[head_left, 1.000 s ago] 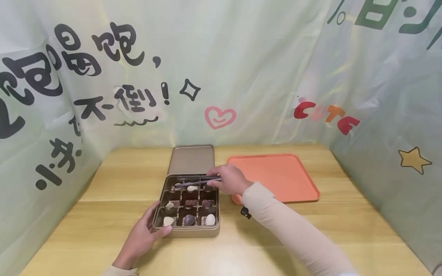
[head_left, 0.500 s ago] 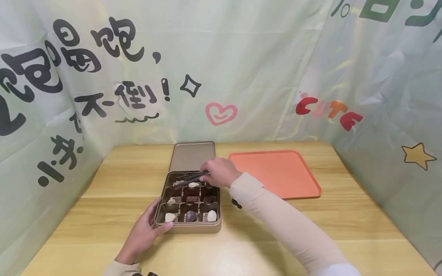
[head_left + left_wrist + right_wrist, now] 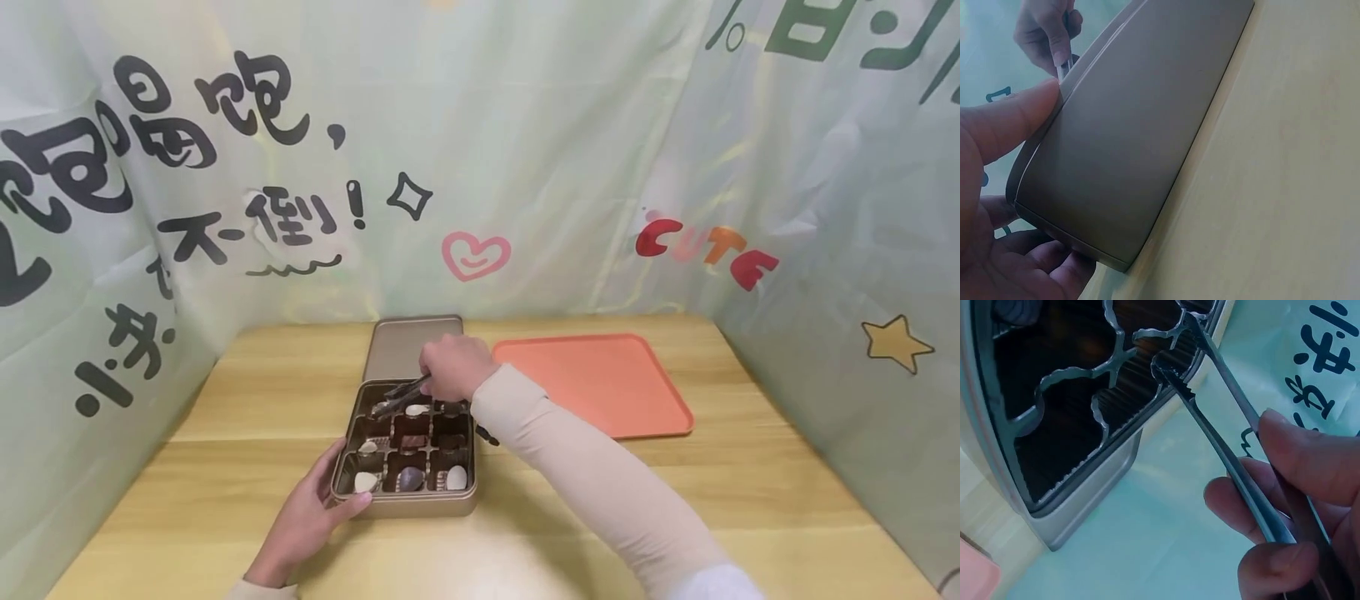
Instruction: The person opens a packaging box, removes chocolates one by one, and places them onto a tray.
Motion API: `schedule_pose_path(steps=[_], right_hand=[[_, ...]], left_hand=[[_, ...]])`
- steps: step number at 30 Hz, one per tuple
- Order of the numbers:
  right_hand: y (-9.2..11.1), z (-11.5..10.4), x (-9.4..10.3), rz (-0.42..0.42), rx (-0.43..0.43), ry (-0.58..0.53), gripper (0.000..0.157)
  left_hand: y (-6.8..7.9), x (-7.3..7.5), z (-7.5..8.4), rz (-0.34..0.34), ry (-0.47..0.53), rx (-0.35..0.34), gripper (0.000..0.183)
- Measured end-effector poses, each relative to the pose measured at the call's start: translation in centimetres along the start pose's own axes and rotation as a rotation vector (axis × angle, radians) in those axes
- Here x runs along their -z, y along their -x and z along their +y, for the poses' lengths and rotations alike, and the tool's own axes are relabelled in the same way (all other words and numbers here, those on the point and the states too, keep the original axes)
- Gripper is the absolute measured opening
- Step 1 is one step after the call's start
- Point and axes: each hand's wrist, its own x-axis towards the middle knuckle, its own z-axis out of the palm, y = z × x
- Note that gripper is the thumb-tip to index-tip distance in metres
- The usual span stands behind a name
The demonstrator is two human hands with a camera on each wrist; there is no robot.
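A bronze-coloured rectangular tin [image 3: 423, 507] stands on the table, its dark divided insert holding chocolates. In the front row lie a cream chocolate [image 3: 366, 482], a purple-blue one [image 3: 410, 479] and a white one [image 3: 456, 477]. My left hand [image 3: 303, 517] grips the tin's front left corner, thumb on the front edge and fingers along the side. My right hand [image 3: 456, 368] holds metal tongs [image 3: 403, 397] over the back left compartment. In the right wrist view, the toothed tips of the tongs [image 3: 1219, 444] are parted near the insert's dividers.
Behind the tin lies its bronze lid [image 3: 397, 342]. An orange tray [image 3: 600, 383] is to the right on the wooden table [image 3: 232, 400]. Printed fabric [image 3: 570, 167] walls in the back and both sides.
My right hand has shifted left and slightly up. The tongs have swung from nearly level to slanting down-left into the back left compartment. My left hand keeps its grip on the tin.
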Motion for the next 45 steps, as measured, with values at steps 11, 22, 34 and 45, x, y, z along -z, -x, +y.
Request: schedule_pose_path(steps=[11,22,34,45], right_hand=[[-0.4,-1.2,1.2,-0.019,-0.063,0.086,0.015],[-1.2,-3.3,2.4,-0.035,-0.075,0.122,0.005],[-1.1,-4.6,0.6,0.022,-0.069,0.253,0.019],[-0.8,-6.3,-0.8,0.085,-0.058,0.369,0.015]], left_hand=[[-0.5,-0.2,0.0,-0.009,0.017,-0.021,0.097],[-0.3,0.2,-0.3,-0.002,0.013,-0.041,0.095],[-0.3,0.1,-0.1,-0.011,0.027,-0.033,0.095],[-0.3,-0.1,-0.1,0.0,0.029,-0.018,0.095]])
